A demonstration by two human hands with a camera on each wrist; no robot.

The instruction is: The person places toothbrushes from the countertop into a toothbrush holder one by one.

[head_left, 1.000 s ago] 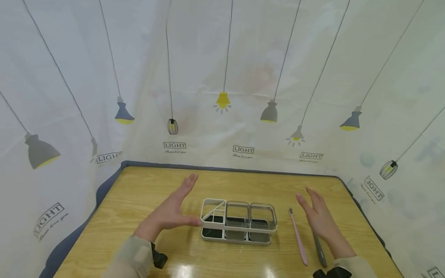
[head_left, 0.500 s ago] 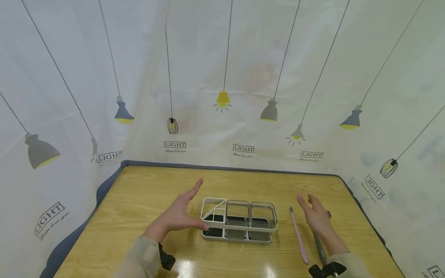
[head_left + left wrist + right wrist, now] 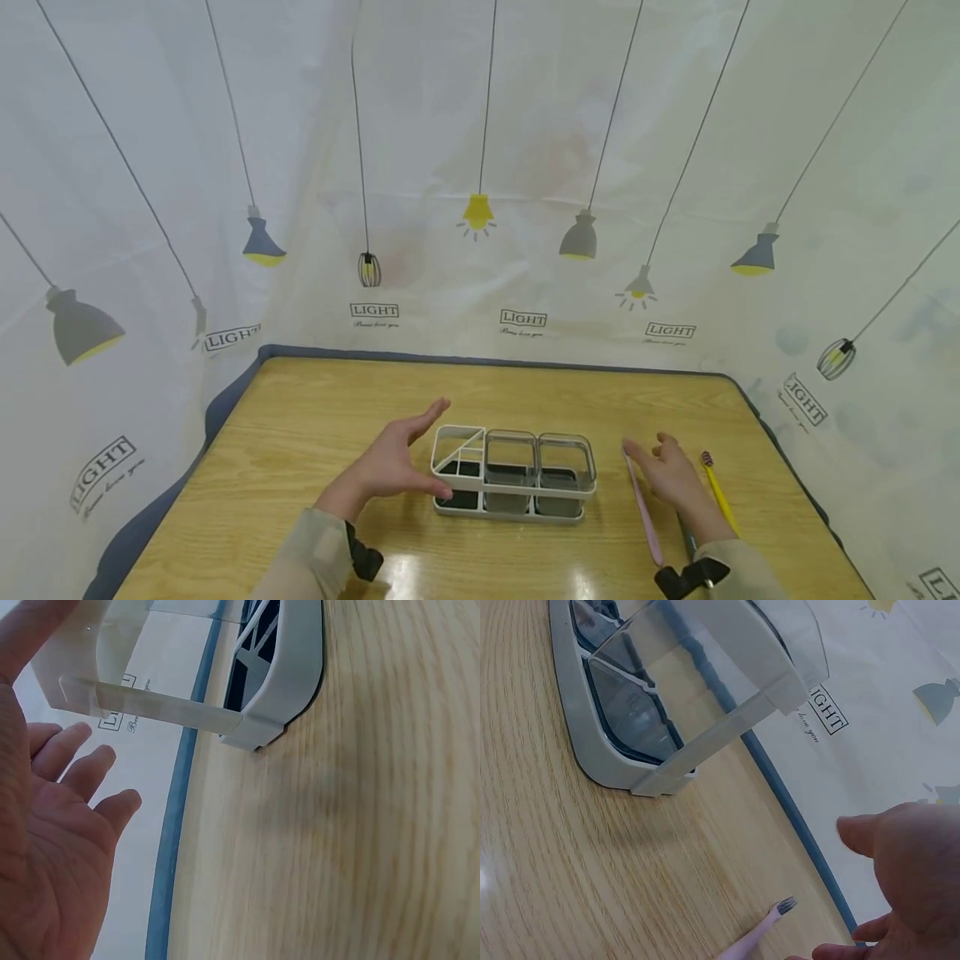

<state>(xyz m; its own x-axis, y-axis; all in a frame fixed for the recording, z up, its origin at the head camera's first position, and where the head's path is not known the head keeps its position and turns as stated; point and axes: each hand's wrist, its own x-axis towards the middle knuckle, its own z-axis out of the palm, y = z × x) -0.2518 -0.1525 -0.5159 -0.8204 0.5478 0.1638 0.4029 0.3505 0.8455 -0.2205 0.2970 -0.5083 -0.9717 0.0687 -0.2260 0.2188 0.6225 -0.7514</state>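
Observation:
A white toothbrush holder (image 3: 517, 489) stands on the table, with a divided section at its left and two clear cups (image 3: 510, 503) beside it. At its left end is my left hand (image 3: 384, 465), fingers spread and thumb in front of the frame; I cannot tell whether it touches. The left wrist view shows the fingers loosely bent near the holder's base (image 3: 292, 667). My right hand (image 3: 672, 482) hovers relaxed over the head end of a pink toothbrush (image 3: 648, 525), holding nothing. A grey toothbrush (image 3: 687, 537) lies partly hidden under the right wrist.
A yellow toothbrush (image 3: 721, 496) lies to the right of the right hand. The wooden table (image 3: 322, 383) has a dark blue edge (image 3: 450, 360). Behind it hangs a pale sheet (image 3: 427, 150) printed with lamps.
The left hand has moved right, to the holder's left end. The right hand has shifted left toward the pink toothbrush, uncovering the yellow one. The holder stays in place.

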